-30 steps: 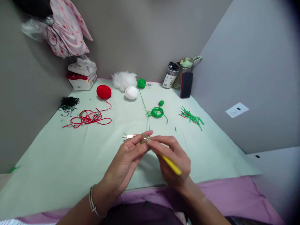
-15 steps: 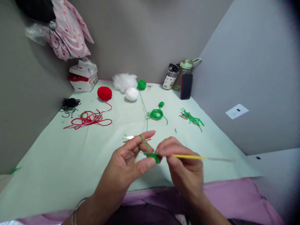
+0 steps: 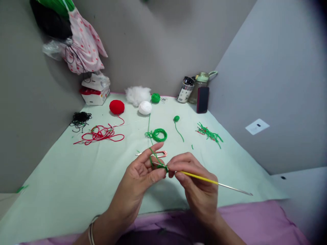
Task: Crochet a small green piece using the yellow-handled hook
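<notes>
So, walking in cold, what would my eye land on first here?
Front and centre, the left hand pinches a bit of green yarn while the right hand holds a yellow crochet hook with its tip at that yarn. Behind them on the pale green cloth, a bright red yarn ball sits at the back left beyond a loose red tangle. A green coil lies just past the hands.
</notes>
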`<state>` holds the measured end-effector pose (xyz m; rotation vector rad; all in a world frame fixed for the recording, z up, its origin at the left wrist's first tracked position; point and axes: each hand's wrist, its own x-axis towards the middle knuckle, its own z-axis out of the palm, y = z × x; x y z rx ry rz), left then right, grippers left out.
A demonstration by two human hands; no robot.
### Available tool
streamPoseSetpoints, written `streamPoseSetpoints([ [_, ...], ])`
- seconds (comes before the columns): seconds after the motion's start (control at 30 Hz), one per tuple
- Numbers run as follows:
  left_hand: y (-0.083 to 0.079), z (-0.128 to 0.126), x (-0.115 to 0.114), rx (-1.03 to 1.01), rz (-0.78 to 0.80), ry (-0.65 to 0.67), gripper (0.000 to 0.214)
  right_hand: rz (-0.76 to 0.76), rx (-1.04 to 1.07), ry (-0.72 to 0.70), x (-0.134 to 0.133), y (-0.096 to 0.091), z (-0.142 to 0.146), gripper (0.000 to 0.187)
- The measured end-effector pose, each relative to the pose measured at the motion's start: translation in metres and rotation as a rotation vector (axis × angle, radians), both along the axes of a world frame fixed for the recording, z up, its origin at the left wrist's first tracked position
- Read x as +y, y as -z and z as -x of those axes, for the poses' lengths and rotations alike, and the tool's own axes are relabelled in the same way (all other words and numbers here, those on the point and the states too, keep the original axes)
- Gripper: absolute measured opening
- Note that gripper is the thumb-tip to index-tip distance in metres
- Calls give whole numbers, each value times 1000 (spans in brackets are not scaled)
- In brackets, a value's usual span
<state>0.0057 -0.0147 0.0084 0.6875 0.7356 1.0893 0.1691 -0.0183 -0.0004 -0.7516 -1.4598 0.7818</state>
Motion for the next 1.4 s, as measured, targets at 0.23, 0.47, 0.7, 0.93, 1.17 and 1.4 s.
streamPoseSetpoints([
  [0.23,6,4,4,-117,94,129,53,107,248,-48,7,5,-2,16],
  [0.47,9,1,5,-116,74,110,43,259,363,-124,12,3,-5,18],
  [0.7,10,-4,3,83,-60,-32,40,98,183,-56,10,11,0,14],
  [0.93,12,2,3,239,-141,-99,33,167,253,-91,13,12,-1,15],
  [1.17,11,5,3,280,-162,-95,33,279,338,-140,15,9,-3,21],
  [1.4,10,3,5,297,-176,-114,32,133,175,-82,7,8,-8,19],
])
